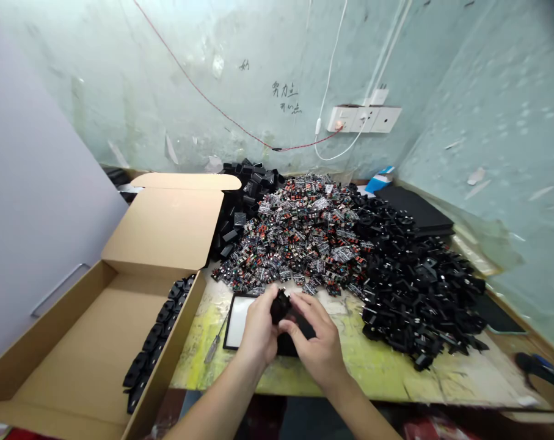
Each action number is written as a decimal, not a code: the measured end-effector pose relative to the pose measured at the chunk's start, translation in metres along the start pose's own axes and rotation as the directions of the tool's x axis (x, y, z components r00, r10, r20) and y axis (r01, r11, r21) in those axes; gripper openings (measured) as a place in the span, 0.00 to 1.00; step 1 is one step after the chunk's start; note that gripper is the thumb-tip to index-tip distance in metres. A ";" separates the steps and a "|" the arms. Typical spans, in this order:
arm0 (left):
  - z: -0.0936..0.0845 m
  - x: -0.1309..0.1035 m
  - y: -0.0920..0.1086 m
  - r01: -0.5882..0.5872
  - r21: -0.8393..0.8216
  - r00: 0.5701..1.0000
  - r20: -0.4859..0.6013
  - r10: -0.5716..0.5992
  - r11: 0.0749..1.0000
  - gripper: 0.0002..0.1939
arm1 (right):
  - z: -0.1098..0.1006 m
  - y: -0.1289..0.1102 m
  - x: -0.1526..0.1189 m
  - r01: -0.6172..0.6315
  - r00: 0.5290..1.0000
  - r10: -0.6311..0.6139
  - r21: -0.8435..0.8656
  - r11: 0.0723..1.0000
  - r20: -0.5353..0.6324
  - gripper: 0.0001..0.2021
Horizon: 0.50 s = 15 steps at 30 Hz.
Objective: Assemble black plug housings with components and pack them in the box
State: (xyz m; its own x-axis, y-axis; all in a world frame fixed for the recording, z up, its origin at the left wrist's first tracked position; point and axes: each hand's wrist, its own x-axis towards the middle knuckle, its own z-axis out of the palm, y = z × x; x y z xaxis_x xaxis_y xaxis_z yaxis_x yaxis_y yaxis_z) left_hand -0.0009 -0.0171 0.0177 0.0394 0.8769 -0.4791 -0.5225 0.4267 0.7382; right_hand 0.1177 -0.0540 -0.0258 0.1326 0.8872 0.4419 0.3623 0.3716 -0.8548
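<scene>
Over the front middle of the table, my left hand (259,327) is closed around a small black plug housing (280,307). My right hand (320,339) meets it from the other side, its thumb and fingertips bent against the housing; the fingers partly hide its shape. Below both hands lies a flat black-framed tray or pad with a white part (237,324). A screwdriver (211,348) rests just left of it. Behind the hands is a large heap of small circuit boards (299,235), and to the right a heap of black plug housings (414,287).
An open cardboard box (75,336) stands at the left, with rows of black units (155,339) along its right wall. Black plastic cases (247,189) are piled behind the boards. Dark flat sheets (414,208) lie at the back right. Wall sockets (366,118) carry hanging wires.
</scene>
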 end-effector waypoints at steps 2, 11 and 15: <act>0.000 0.000 0.003 0.130 -0.070 0.991 0.020 -0.129 0.989 0.21 | 0.000 0.003 -0.002 0.057 0.998 -0.056 -0.030 0.998 0.022 0.24; -0.009 0.010 0.008 0.239 0.053 0.970 0.032 -0.241 0.970 0.25 | -0.006 -0.002 0.007 0.153 0.983 -0.140 -0.106 0.983 0.117 0.31; -0.010 0.016 0.012 0.254 0.037 0.959 0.117 -0.257 0.966 0.20 | -0.006 -0.008 0.010 0.184 0.978 -0.168 -0.141 0.973 0.121 0.31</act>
State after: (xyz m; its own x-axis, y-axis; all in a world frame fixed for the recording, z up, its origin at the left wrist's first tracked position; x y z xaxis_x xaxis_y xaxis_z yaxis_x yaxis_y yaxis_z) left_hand -0.0153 -0.0003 0.0147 0.2719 0.7575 -0.5935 -0.4637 0.6435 0.6089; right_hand 0.1220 -0.0497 -0.0125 -0.0423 0.8388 0.5428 0.5072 0.4861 -0.7117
